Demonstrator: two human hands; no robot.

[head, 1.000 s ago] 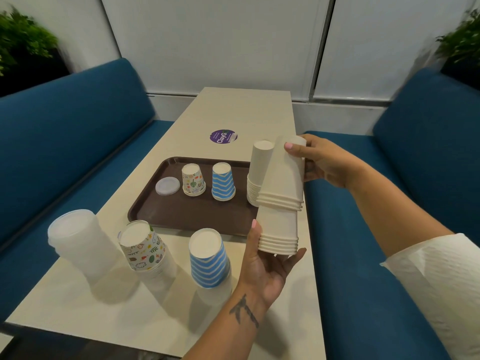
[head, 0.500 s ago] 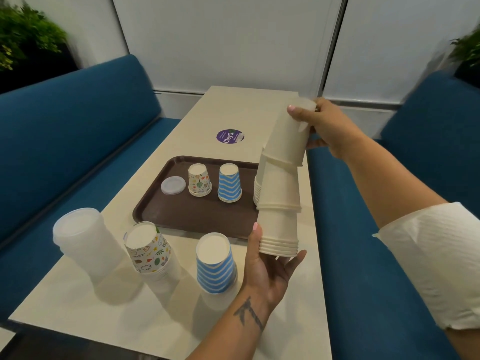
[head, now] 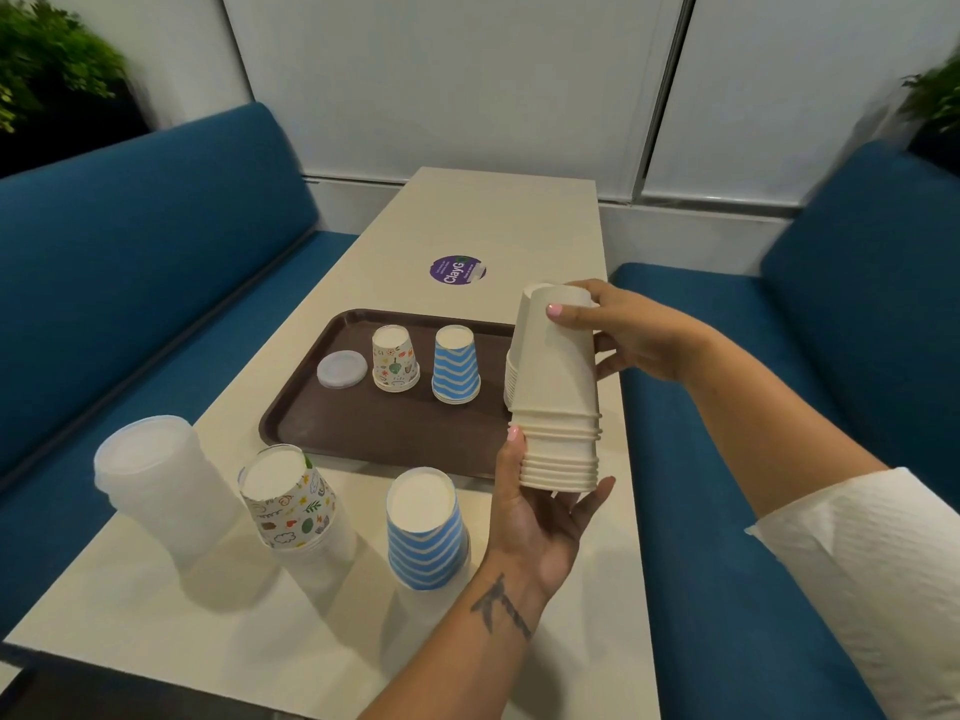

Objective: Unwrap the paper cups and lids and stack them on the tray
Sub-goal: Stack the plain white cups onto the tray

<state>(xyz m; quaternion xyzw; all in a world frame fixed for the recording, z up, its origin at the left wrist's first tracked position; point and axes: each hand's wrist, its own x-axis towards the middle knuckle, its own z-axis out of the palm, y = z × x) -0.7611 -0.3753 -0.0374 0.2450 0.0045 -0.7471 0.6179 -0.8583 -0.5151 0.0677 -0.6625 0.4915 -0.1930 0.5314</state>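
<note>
Right hand (head: 631,337) grips the top of the white cup stack (head: 558,397) at centre right of frame, and we see it has pushed the upper cups back down, so the stack that was pulled long half a second ago is compact again; left hand (head: 540,504) cups the stack's bottom rims from below. We judge the stack, held over the right edge of the tray (head: 374,433), ready to set down, while the wrapped lids (head: 150,483), patterned cups (head: 288,498) and striped cups (head: 426,527) wait on the worktop (head: 498,220) at lower left.
</note>
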